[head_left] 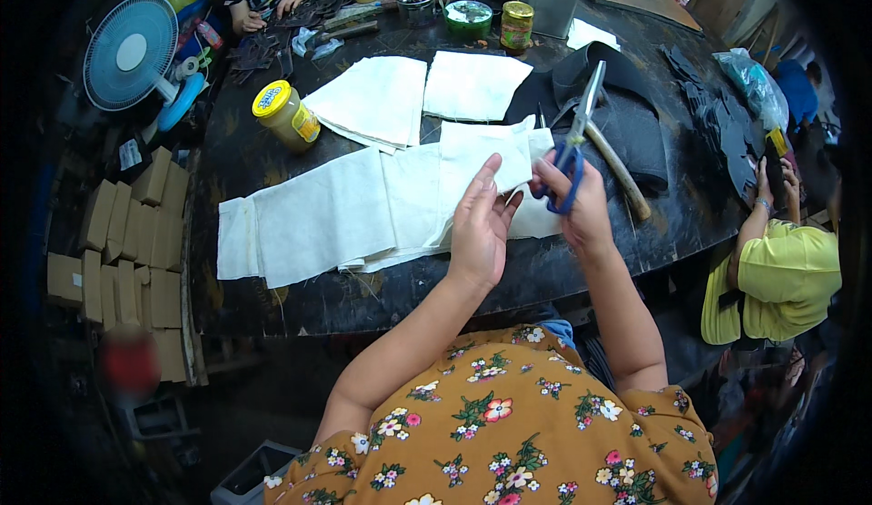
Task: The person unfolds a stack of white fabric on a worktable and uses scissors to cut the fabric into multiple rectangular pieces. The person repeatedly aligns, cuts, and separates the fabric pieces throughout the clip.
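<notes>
My left hand [480,237] grips the near edge of a small white cloth piece [472,146], its fingers curled and partly hidden. Scissors with blue handles [569,178] are in my right hand [586,210], blades pointing up and away, just right of that cloth; the hand is slightly blurred. Beneath both hands more white cloth pieces [318,214] overlap in a long row running left across the dark table [272,310]. Farther back lie two more white stacks, a rounded one [372,96] and a squarish one [474,85].
A yellow-lidded jar [286,116] stands left of the cloth. To the right are a wooden-handled tool [618,169] and a black curled sheet [627,78]. Cans and tubs line the back. Co-workers are at the far left and right; a fan [132,51] stands left.
</notes>
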`<state>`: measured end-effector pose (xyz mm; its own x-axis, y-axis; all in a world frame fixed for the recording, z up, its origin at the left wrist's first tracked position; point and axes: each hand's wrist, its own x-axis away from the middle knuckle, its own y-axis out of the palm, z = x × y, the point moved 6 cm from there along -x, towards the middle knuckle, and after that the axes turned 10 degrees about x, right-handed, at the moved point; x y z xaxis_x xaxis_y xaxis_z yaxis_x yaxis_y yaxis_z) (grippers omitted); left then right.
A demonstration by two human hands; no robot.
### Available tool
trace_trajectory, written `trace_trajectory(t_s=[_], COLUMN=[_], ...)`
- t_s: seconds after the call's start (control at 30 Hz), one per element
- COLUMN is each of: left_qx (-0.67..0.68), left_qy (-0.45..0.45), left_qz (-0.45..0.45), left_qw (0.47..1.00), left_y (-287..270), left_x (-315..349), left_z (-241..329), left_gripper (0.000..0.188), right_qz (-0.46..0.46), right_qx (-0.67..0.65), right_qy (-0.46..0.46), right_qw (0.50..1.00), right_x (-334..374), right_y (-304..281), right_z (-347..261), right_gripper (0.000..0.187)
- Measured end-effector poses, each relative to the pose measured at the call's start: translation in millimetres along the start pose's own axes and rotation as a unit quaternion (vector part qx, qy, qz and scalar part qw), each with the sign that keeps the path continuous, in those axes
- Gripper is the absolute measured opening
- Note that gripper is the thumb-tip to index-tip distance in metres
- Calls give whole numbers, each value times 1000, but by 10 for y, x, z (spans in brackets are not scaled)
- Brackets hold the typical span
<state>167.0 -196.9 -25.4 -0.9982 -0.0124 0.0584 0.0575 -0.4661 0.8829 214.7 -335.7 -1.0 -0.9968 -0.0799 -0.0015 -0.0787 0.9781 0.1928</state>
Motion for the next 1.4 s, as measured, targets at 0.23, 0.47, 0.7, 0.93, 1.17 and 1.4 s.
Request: trace_trajectory(t_s=[0.23, 0.47, 0.7, 0.93, 1.17, 1.4], left_qx=[51, 55, 37, -72, -88, -147], left_qy=[-24, -44, -47, -9, -93, -103], left_qz=[53, 62, 66, 54, -17, -39], left_qw=[997, 996, 996, 996, 992, 983], left_y=[-47, -31, -55, -120, -127, -150], left_x=[-160, -123, -85, -2, 108, 174], left_z=[49, -41, -90, -214, -378, -364], left_gripper=[44, 45, 43, 45, 49, 54], right_qz=[-290, -268, -257, -250, -93, -81], right_qx=[-7, -107, -120, -290, -293, -273], right_qy=[156, 220, 232, 244, 246, 265], right_qw=[944, 932, 930, 891, 919, 921], right_x=[1078, 1340, 1329, 1280, 1215, 1214], right_y=[-97, -136, -152, 50, 106, 69], right_z=[78, 353, 431, 446, 542, 535], right_gripper=[61, 55, 56, 66, 45, 37])
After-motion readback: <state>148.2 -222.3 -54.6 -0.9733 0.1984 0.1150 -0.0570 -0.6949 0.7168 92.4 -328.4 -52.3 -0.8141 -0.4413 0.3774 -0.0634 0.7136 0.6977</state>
